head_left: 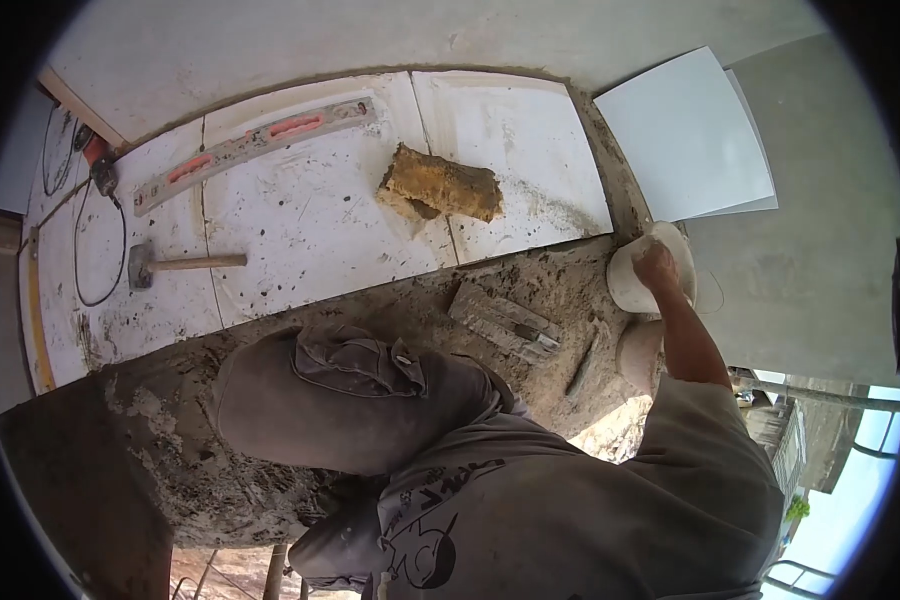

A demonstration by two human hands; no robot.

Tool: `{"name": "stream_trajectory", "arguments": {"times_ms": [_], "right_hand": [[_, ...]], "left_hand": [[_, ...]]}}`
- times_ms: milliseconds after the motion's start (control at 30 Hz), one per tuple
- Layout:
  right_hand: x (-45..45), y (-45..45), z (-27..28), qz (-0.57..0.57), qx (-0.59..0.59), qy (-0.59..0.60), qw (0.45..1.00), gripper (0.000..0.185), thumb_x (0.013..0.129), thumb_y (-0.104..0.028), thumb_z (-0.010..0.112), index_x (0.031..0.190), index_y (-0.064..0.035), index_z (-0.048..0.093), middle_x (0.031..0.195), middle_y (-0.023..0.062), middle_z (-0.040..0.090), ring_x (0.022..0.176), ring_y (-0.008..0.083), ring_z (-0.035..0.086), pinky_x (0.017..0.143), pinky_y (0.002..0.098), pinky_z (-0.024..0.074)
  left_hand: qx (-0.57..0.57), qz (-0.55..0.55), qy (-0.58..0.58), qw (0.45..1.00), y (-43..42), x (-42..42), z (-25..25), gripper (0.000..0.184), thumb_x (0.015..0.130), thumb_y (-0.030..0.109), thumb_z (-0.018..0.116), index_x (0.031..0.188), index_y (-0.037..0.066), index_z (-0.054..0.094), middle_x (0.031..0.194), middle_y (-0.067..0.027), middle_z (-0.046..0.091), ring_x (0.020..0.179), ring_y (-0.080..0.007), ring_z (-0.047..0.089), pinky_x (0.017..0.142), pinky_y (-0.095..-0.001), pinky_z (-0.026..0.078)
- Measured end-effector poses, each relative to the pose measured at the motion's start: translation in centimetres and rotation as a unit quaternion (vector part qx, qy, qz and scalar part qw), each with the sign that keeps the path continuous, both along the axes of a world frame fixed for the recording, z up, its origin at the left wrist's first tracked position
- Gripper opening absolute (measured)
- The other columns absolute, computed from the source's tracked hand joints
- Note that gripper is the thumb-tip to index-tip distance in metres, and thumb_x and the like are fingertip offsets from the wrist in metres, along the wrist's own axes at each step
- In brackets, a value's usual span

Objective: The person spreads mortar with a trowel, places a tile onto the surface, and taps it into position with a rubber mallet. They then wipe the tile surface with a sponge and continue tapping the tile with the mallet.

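At the right, my right hand (pixel 656 265) is at the mouth of a white bucket (pixel 625 287). Its fingers look curled together, and whatever they hold is hidden. My left hand is out of view. Below the bucket, a second pale container (pixel 638 352) is partly covered by my forearm. A notched trowel (pixel 500 318) smeared with mortar lies on the rough floor, with a narrow dirty tool (pixel 582 368) beside it. On the white tiles (pixel 310 220) rests a torn, mud-stained yellowish block (pixel 440 185), perhaps a sponge.
A long grey level (pixel 255 152) with red grips and a hammer (pixel 160 264) lie on the tiles. A corded red power tool (pixel 100 165) is at far left. White tiles (pixel 685 135) lean against the wall. My bent knee (pixel 300 410) is beside the tiles' edge.
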State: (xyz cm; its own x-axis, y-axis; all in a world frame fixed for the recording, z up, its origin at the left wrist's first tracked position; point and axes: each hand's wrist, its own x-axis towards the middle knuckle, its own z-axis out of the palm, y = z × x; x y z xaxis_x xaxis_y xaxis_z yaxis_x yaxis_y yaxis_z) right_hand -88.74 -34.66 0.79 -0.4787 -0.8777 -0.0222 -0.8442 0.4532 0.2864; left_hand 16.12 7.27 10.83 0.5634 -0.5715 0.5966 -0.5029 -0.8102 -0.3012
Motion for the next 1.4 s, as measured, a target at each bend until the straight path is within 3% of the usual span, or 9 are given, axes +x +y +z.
{"name": "stream_trajectory", "arguments": {"times_ms": [100,233,300,500,667,767,833,1133,1400], "right_hand": [[6.5,1.7,-8.3,0.046,0.33,-0.251,0.909,0.06,0.076,-0.039,0.073,0.117,0.0014,0.058,0.112,0.0214,0.063,0.104,0.0334,0.061,0.089,0.0402,0.0474],[4.3,9.7,-24.2,0.141,0.451,-0.273,0.838,0.083,0.064,-0.04,0.08,0.127,0.0043,0.05,0.123,0.0239,0.058,0.113,0.0363,0.057,0.093,0.04,0.0465],[3.2,10.8,-24.3,0.129,0.424,-0.231,0.866,0.042,0.067,-0.022,0.072,0.099,0.0044,0.063,0.087,0.0186,0.068,0.08,0.0327,0.067,0.069,0.0415,0.0505],[6.3,1.3,-7.9,-0.119,0.358,-0.424,0.823,0.039,0.056,-0.006,0.064,0.093,0.0026,0.064,0.07,0.009,0.06,0.058,0.0171,0.055,0.052,0.0318,0.0428],[23.2,-9.2,0.1,0.276,0.354,-0.264,0.854,0.036,0.061,-0.013,0.064,0.088,0.0094,0.06,0.064,0.0059,0.057,0.059,0.0137,0.051,0.057,0.0342,0.0443],[32.3,-15.0,-6.2,0.668,0.222,-0.184,0.686,0.026,0.074,-0.015,0.066,0.094,0.0014,0.064,0.07,0.0092,0.064,0.067,0.0159,0.061,0.062,0.0333,0.0488],[42.8,-16.5,-10.4,0.675,0.334,0.093,0.651,0.028,0.086,-0.03,0.054,0.086,-0.003,0.061,0.08,0.0124,0.068,0.078,0.0246,0.068,0.064,0.0371,0.0504],[63.8,1.2,-13.8,0.858,0.407,-0.018,0.313,0.042,0.082,-0.043,0.058,0.08,-0.0022,0.066,0.079,0.0222,0.066,0.08,0.0387,0.065,0.076,0.0468,0.0508],[68.5,1.9,-15.2,0.809,0.511,-0.01,0.291,0.046,0.076,-0.044,0.061,0.084,0.0004,0.069,0.079,0.0211,0.067,0.08,0.0368,0.065,0.075,0.0452,0.0503]], "left_hand": [[-0.019,0.017,0.003,1.0,-3.1,-5.2,0.0,0.047,0.098,0.051,0.032,0.138,0.031,0.044,0.126,-0.0096,0.059,0.11,-0.0314,0.057,0.093,-0.0466,0.042],[-0.033,0.075,-0.005,0.997,-6.0,-9.6,1.1,0.051,0.095,0.051,0.041,0.135,0.02,0.048,0.121,-0.0094,0.06,0.111,-0.031,0.055,0.096,-0.0431,0.039],[-0.034,0.095,-0.015,0.995,-5.8,-9.5,0.8,0.046,0.094,0.05,0.042,0.136,0.031,0.046,0.121,-0.006,0.06,0.114,-0.0277,0.054,0.098,-0.0426,0.038],[-0.055,0.128,-0.04,0.989,-5.7,-9.9,-0.2,0.045,0.093,0.054,0.042,0.135,0.038,0.046,0.122,-0.0019,0.061,0.116,-0.0254,0.054,0.098,-0.044,0.036],[-0.063,0.101,-0.081,0.99,-5.4,-9.7,-1.0,0.045,0.092,0.055,0.044,0.131,0.035,0.05,0.126,-0.003,0.058,0.117,-0.0232,0.053,0.099,-0.043,0.035],[-0.05,0.124,-0.029,0.991,-7.9,-13.8,0.1,0.043,0.093,0.035,0.05,0.134,0.023,0.047,0.126,-0.0097,0.054,0.123,-0.0286,0.045,0.112,-0.044,0.022],[-0.071,0.132,0.006,0.989,-8.3,-14.8,0.3,0.041,0.093,0.034,0.05,0.133,0.023,0.048,0.125,-0.0095,0.055,0.123,-0.0289,0.046,0.107,-0.0445,0.027],[-0.079,0.136,-0.021,0.987,-8.2,-14.9,-0.5,0.043,0.094,0.044,0.046,0.132,0.024,0.048,0.126,-0.0088,0.054,0.127,-0.0306,0.043,0.103,-0.0495,0.03],[-0.079,0.14,-0.018,0.987,-8.0,-13.5,0.4,0.041,0.096,0.04,0.044,0.133,0.022,0.048,0.128,-0.009,0.053,0.125,-0.0299,0.044,0.104,-0.0483,0.03]]}}
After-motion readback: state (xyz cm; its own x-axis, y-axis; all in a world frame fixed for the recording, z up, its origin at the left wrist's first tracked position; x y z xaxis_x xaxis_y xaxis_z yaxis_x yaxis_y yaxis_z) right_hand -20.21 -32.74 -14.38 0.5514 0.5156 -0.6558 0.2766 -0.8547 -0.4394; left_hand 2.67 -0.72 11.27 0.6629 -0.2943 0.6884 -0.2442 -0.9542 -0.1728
